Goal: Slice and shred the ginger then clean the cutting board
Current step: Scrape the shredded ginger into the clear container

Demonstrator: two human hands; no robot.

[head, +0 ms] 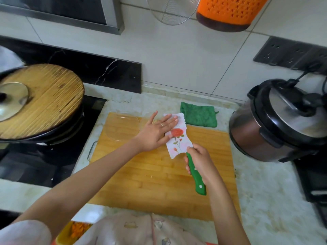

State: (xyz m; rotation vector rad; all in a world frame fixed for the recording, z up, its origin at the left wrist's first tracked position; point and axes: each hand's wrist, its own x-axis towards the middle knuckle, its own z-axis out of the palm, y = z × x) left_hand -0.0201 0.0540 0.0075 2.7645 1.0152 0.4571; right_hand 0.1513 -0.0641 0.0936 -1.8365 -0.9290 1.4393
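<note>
A wooden cutting board (159, 174) lies on the counter in front of me. On it rests a white cleaver (178, 140) with a rose print, its blade lying flat. My right hand (200, 160) grips its green handle (196, 175). My left hand (155, 133) presses flat, fingers straight, on the far part of the blade. The ginger is hidden under the blade and hand; only a small yellowish bit shows beside my left hand. A clear glass bowl (122, 126) stands at the board's far left corner.
A green cloth (199, 116) lies behind the board. A pressure cooker (276, 124) stands to the right, plugged into the wall. On the stove at left sits a wok with a bamboo lid (40, 101). An orange basket (228, 13) hangs above.
</note>
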